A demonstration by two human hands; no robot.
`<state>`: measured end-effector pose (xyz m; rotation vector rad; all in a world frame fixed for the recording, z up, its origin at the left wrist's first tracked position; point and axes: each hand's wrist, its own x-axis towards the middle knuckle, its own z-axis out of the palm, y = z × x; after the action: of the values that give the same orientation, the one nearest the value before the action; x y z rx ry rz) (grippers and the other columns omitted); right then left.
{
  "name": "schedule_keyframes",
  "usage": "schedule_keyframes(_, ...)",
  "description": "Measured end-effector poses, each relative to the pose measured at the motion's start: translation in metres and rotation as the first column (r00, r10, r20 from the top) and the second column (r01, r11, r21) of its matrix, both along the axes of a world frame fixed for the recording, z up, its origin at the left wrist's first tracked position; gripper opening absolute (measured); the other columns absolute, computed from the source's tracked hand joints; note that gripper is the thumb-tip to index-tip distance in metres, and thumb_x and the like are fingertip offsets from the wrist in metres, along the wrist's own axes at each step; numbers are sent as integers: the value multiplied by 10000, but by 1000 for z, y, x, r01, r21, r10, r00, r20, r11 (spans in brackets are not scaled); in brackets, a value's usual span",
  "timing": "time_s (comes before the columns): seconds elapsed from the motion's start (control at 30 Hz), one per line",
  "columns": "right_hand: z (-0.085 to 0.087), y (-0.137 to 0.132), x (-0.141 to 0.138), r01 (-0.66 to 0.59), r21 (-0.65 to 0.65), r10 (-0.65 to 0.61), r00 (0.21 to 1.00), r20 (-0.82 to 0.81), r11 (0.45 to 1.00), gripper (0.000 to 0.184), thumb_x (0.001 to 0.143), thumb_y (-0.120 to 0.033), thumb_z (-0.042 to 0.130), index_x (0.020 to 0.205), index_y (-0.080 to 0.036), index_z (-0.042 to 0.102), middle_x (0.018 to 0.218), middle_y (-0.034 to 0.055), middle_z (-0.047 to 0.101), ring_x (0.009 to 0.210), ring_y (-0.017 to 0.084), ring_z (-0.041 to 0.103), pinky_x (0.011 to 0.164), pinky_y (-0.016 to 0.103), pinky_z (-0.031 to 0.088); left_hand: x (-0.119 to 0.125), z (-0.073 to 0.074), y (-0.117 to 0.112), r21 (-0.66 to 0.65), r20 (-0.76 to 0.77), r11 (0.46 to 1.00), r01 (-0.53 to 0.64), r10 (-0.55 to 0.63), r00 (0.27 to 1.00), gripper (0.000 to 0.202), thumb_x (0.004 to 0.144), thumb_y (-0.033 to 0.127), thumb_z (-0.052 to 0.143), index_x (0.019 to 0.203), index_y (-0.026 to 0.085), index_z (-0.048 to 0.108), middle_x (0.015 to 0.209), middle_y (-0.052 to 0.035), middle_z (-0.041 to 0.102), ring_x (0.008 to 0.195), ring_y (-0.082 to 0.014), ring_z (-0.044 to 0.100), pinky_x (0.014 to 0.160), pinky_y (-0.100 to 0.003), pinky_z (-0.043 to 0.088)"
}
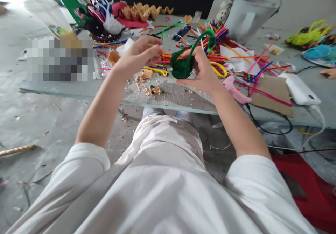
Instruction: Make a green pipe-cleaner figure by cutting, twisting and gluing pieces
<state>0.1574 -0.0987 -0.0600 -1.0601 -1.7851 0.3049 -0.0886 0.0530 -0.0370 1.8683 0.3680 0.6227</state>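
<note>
We record the right hand (201, 73) cupping a dark green fuzzy pipe-cleaner bundle (180, 67) between fingers and thumb: the grip is closed around it, and a loop of green fuzzy stem (202, 40) arcs up past the fingers. The bundle is held above the grey desk (105, 93), near its front edge, and appears not to rest on it. The left hand (138, 57) is open, fingers reaching toward the bundle, just apart from it and grasping nothing we can see. We read the raised hold as keeping the work clear of the litter below. Pale crumbly shavings (148, 87) lie on the desk beneath the hands, with a yellow plastic handle (157, 71) just beyond. Multicoloured pipe-cleaner stems (210, 54) crowd the far side, so open room lies mainly along the near edge.
</note>
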Motion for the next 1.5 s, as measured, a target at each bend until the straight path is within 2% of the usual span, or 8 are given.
schedule_keyframes(0.13, 5, 18, 8, -12, -21, 14, 997, 70, 1000, 787, 417, -523, 991, 1084, -314, 630, 1212, 58, 604, 1207, 338, 566, 1118, 574, 465, 49, -10, 20, -187, -116, 964, 187, -211, 971, 641, 985, 629, 365, 1322, 100, 498, 1129, -135, 753, 849, -140, 773, 784, -335, 679)
schedule_keyframes(0.23, 2, 30, 13, 44, 23, -46, 992, 118, 999, 780, 449, -548, 977, 1099, -322, 609, 1245, 75, 575, 1249, 345, 515, 1122, 600, 450, 63, -21, 8, -232, 64, 931, 280, -273, 960, 516, 946, 542, 601, 1295, 165, 554, 1106, -68, 750, 965, -181, 772, 838, -344, 664)
schedule_keyframes(0.4, -10, 38, 15, 128, 39, -134, 962, 239, 991, 855, 601, -629, 883, 1292, -297, 505, 1367, 126, 498, 1318, 370, 469, 1162, 620, 393, 66, -42, -10, -181, 185, 968, 174, -141, 973, 791, 592, 319, 957, 1285, 209, 593, 1171, -76, 689, 1066, -238, 718, 876, -317, 605)
schedule_keyframes(0.57, -16, 41, 11, 204, 75, -217, 940, 262, 976, 912, 678, -647, 827, 1400, -314, 381, 1424, 142, 451, 1352, 387, 451, 1165, 629, 384, 73, -48, -12, -199, 236, 978, 53, -5, 972, 927, 575, 218, 938, 1388, 279, 495, 1169, -62, 620, 973, -195, 703, 909, -348, 558)
schedule_keyframes(0.7, -17, 40, 9, 227, 106, -247, 936, 251, 968, 980, 679, -605, 851, 1446, -289, 329, 1415, 155, 429, 1391, 390, 428, 1186, 638, 364, 73, -41, -21, -238, 226, 970, 42, 13, 974, 684, 608, 230, 893, 1214, 215, 576, 1027, -23, 661, 883, -170, 701, 923, -376, 555)
schedule_keyframes(0.93, -14, 31, 21, 167, 10, -167, 984, 59, 986, 851, 721, -431, 856, 1412, -314, 374, 1412, 114, 511, 1275, 308, 561, 1077, 541, 515, 63, -33, -26, -509, 272, 850, 139, 5, 962, 448, 687, 264, 812, 1087, 151, 642, 964, -43, 749, 901, -195, 739, 1053, -497, 540)
schedule_keyframes(1.33, -16, 30, 10, 100, 39, -103, 992, 75, 994, 543, 807, -280, 767, 1309, -245, 561, 1309, 107, 604, 1226, 283, 617, 1049, 469, 540, 61, -38, -25, -490, 219, 869, 73, 42, 975, 535, 575, 350, 949, 996, 119, 712, 982, -83, 770, 865, -191, 748, 854, -328, 622)
schedule_keyframes(1.5, -3, 29, 12, 175, -186, -126, 961, 247, 967, 690, 797, -307, 789, 1407, -216, 478, 1254, 126, 650, 1116, 282, 660, 908, 417, 574, 61, -36, -26, -531, 236, 848, 16, 129, 963, 447, 606, 376, 882, 886, 76, 705, 874, -96, 759, 759, -174, 729, 762, -308, 632)
